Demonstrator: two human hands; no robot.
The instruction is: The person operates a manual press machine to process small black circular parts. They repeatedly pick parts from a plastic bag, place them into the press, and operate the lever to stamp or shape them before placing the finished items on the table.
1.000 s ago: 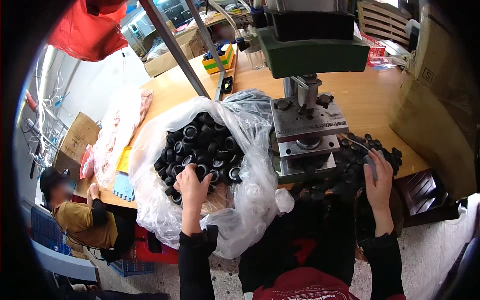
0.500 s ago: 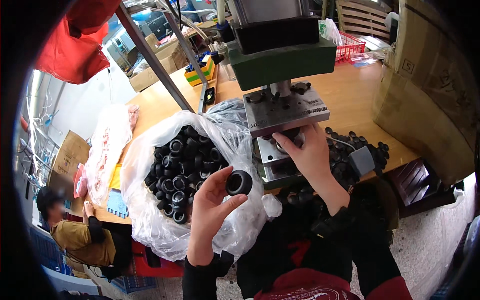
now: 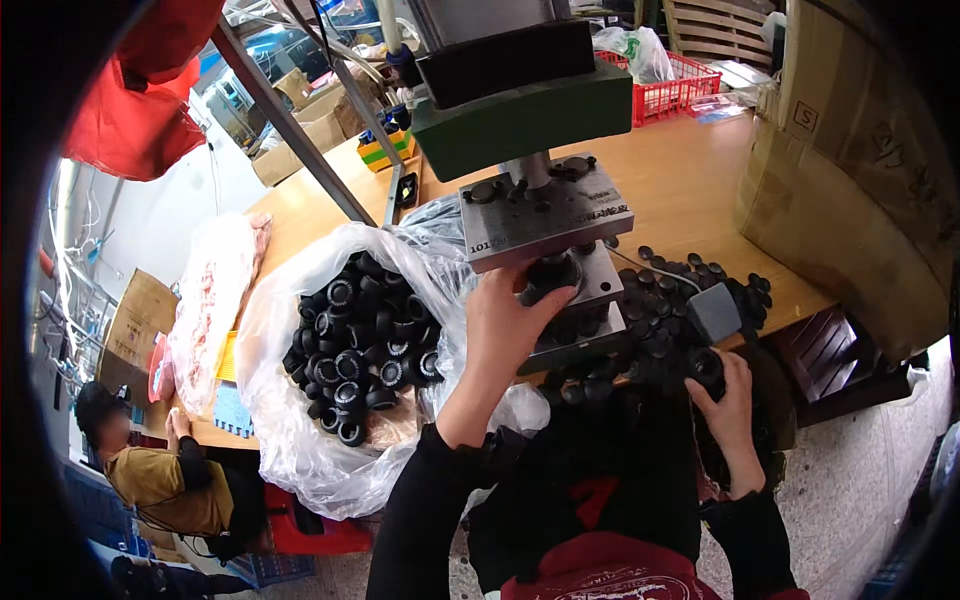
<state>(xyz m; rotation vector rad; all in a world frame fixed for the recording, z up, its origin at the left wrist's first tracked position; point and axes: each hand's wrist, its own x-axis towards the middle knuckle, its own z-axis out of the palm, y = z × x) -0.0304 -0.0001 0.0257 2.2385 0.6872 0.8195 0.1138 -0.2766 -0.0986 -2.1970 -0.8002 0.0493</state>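
Observation:
Reaching under the upper steel plate [image 3: 550, 212] of a bench press, my left hand [image 3: 500, 325] has thumb and fingers around a small black rubber tyre [image 3: 553, 275] at the lower die. The plate partly hides the tyre and my fingertips. Off to the right, below the press, my right hand [image 3: 730, 405] grips another black tyre [image 3: 706, 370] between thumb and fingers. More such black tyres [image 3: 350, 366] fill a clear plastic bag [image 3: 268, 400] left of the press. Small black discs [image 3: 660, 310] are heaped to the right of the die.
The green press head [image 3: 525, 125] stands above the plate. A grey block [image 3: 714, 313] on a cable lies among the discs. A large cardboard box [image 3: 830, 190] stands at the right, a red basket [image 3: 680, 92] at the back. Another person [image 3: 165, 485] sits at the far left.
My left hand has moved from above the bag to the die with its tyre. My right hand has left the die and moved down right, now with a tyre in it.

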